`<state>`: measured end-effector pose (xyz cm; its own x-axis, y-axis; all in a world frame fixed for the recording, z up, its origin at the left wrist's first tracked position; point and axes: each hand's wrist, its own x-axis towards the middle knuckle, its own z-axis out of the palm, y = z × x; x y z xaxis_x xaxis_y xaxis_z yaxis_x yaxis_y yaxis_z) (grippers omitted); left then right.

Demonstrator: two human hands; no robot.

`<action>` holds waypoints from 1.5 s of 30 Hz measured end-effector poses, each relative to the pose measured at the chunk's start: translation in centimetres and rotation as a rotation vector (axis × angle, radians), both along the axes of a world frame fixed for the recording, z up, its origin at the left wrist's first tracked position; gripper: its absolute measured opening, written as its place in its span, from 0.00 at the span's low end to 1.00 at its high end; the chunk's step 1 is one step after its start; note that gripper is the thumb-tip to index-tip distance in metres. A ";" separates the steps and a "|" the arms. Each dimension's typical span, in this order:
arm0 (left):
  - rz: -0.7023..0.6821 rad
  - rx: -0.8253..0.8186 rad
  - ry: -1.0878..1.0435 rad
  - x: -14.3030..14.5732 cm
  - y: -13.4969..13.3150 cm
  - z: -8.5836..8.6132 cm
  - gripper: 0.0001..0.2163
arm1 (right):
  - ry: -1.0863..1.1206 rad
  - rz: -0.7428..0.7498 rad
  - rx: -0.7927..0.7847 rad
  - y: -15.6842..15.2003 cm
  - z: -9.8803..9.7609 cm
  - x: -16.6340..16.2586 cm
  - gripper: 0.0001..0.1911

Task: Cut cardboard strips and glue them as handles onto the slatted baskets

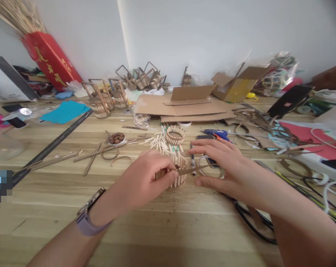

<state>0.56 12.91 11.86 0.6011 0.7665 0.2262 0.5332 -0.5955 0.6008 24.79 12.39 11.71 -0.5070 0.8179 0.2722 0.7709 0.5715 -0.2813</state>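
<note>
My left hand [152, 174], with a watch on the wrist, is closed in a pinch on a narrow brown strip [194, 170]. The strip sticks out to the right across a ring of short pale sticks [180, 180] standing on the table, and my left fingers partly cover that ring. To the right, my right hand [226, 159] is open, thumb and fingers apart, beside the strip's free end. Another stick ring [175, 134] lies just beyond, beside a pile of loose pale sticks [158, 142]. A blue glue gun [214, 132] rests past my right fingers.
Brown strips [92, 159] and a bowl of brown balls [117, 138] lie left. Finished small baskets [99, 105] stand behind. Flat cardboard [154, 105] and an open box [237, 87] are at the back. Black cables [251, 226] and curled strips [294, 167] crowd the right.
</note>
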 end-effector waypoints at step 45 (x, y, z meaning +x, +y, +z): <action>-0.122 0.047 0.044 -0.4 0.2 0.1 0.11 | 0.064 0.110 -0.060 0.0 0.2 -1.1 0.04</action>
<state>0.16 13.16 11.96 0.6997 0.6760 0.2314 0.4802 -0.6847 0.5482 23.66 12.42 11.95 -0.5775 0.7742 0.2591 0.6841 0.6321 -0.3640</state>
